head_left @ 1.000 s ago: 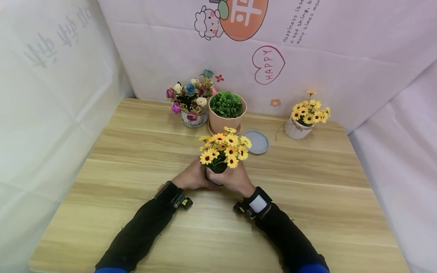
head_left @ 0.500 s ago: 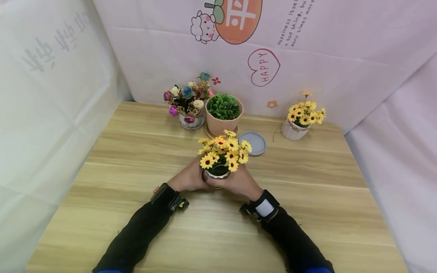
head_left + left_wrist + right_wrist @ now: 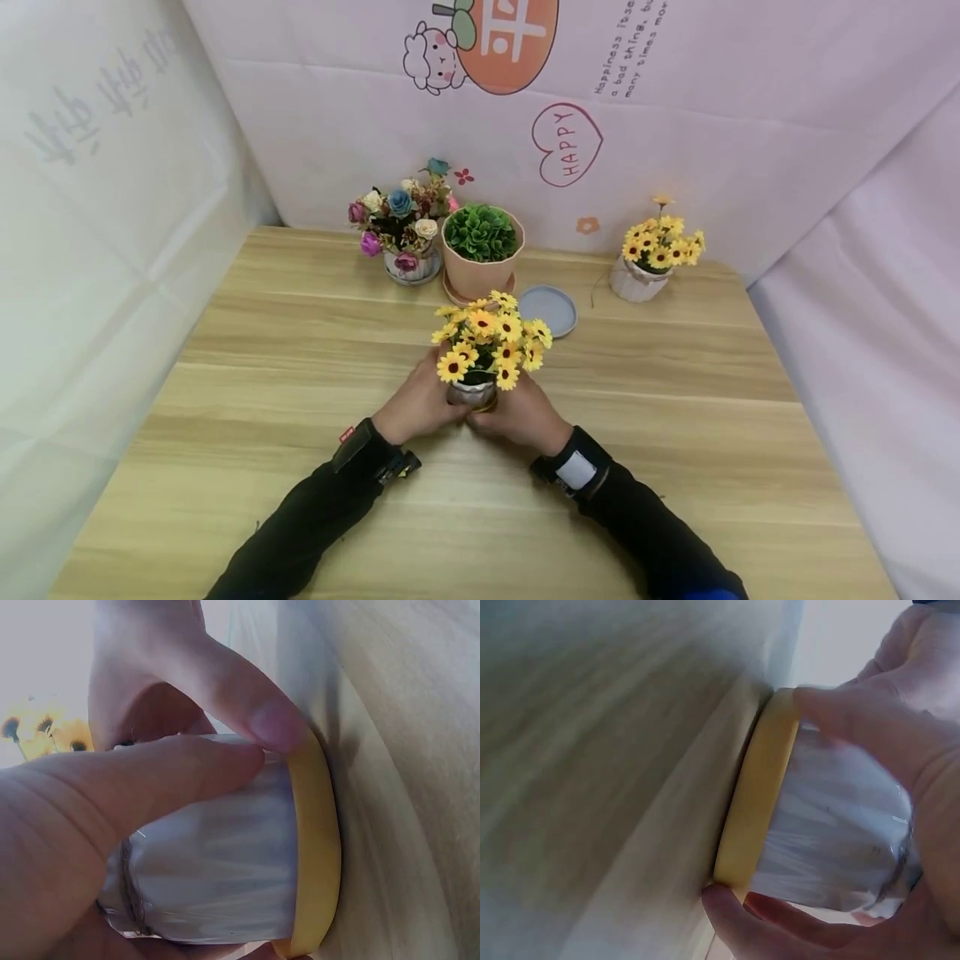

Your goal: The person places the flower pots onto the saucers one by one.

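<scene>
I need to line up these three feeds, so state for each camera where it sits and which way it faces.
Head: on the head, looking forward and down at the table; both sleeves, left hand and right hand show.
Left wrist: close beside the white pot and yellow saucer; fingers show.
Right wrist: opposite side, same pot; fingers show.
Shared: pot and saucer.

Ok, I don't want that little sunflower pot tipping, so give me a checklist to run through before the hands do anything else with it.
1. Left hand grips the sunflower pot: ok.
2. Right hand grips the pot from the other side: ok.
3. Pot upright: ok in the head view.
4. Yellow saucer sits flush under the pot, against the table: ok in both wrist views.
5. Clearance from the green plant pot and the grey saucer: ok, both stand apart behind it.
6. Saucer fixed to the pot: cannot tell.
</scene>
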Demonstrator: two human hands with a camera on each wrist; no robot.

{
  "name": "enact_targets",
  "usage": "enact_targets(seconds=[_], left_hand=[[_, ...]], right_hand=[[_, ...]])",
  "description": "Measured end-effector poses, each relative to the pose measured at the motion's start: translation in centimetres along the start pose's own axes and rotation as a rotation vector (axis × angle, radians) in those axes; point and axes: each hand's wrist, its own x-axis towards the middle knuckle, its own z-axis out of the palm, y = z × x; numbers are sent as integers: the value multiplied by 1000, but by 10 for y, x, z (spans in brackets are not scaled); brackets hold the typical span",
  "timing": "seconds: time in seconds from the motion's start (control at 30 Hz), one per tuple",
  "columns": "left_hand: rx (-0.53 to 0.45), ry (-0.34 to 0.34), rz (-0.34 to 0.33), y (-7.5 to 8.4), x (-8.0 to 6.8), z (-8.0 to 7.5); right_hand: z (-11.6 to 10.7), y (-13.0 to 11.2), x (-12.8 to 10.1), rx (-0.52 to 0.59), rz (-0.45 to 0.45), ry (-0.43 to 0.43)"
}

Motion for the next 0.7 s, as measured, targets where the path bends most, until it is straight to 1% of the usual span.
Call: enact_targets(seconds=[0.17,0.23,0.3,0.47,0.7], left_hand=[[42,25,2,-2,-4,-2],[56,33,3,-4,-4,-4],[59,36,-11,-6,-5,-8],[22,44,-43,-12,-4,-18],[-23,50,-69,-25,-2,-32]], right_hand=[[6,-5,8,-67,-28,15],[8,-6,12,-70,-26,14],[10,-7,17,-62,-27,14],[17,-11,30,-45,-44,18],[26,-17,50,-34,-82,30]])
